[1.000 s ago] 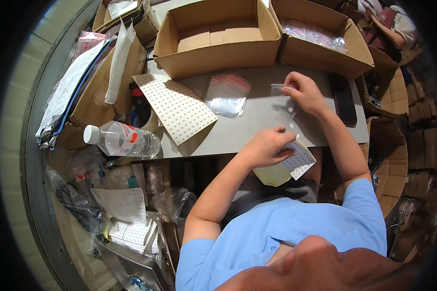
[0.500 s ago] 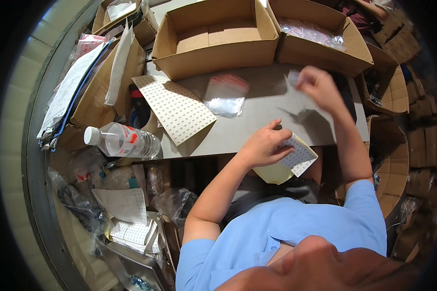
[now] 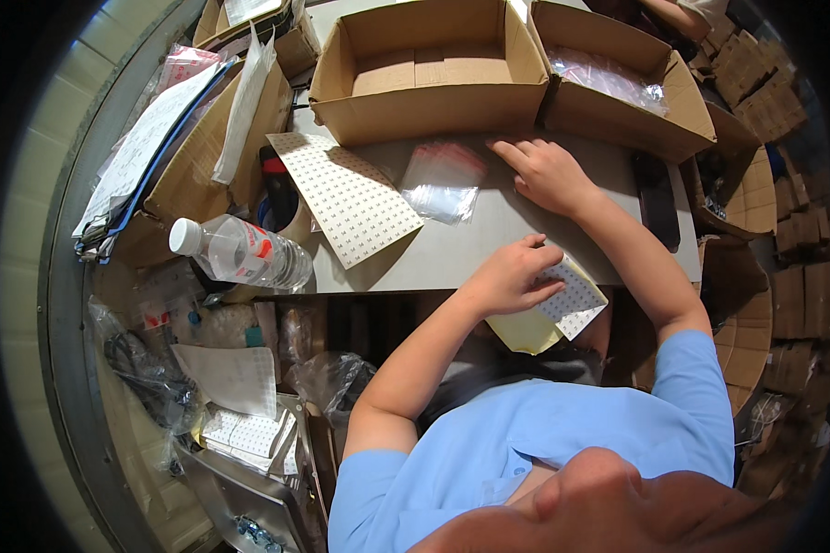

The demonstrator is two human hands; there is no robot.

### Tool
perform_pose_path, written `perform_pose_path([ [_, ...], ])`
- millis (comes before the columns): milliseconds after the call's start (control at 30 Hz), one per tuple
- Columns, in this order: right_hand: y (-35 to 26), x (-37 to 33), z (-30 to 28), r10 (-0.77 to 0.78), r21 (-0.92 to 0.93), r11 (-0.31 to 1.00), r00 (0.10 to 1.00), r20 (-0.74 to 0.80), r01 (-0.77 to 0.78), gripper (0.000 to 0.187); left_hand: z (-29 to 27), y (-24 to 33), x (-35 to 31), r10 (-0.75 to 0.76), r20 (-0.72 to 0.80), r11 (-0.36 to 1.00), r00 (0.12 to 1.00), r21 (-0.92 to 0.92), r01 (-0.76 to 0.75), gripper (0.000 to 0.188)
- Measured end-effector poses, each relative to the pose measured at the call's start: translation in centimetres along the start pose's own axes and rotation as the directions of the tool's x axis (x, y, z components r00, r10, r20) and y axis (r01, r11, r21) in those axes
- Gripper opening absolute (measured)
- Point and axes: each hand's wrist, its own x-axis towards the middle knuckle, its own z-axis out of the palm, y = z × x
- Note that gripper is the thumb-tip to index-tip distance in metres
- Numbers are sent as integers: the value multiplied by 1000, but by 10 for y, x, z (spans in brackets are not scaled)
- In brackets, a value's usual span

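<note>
left hand (image 3: 518,276) grips a bent yellow-and-white printed sheet (image 3: 576,300) at the near edge of the tabletop (image 3: 433,261); right hand (image 3: 549,177) loosely spread beside clear bags (image 3: 443,189)

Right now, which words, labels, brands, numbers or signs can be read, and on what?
Printed text is not copied out here.
Folded sheet in the left hand: dark marks, too small to read.
Cream sheet on the table: repeated dark marks, not transcribed.
Clear bottle: red-and-white label, too blurred to read.
Papers at far left: too small to read.
Sheets at lower left: too small to read.
</note>
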Motion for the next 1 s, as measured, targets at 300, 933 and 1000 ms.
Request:
perform_pose_path([
  [300,-27,14,0,-29,295,943,920,-391,155,16,1,0,0,21,-54,1000,998,-21,-23,25],
  [933,-31,3,5,-109,235,972,848,519,-19,76,0,1,-4,-6,29,1000,1000,16,6,25],
  [1000,-23,-22,-15,-28,175,979,790,612,-101,77,-4,3,-6,-62,73,998,995,-21,64,25],
])
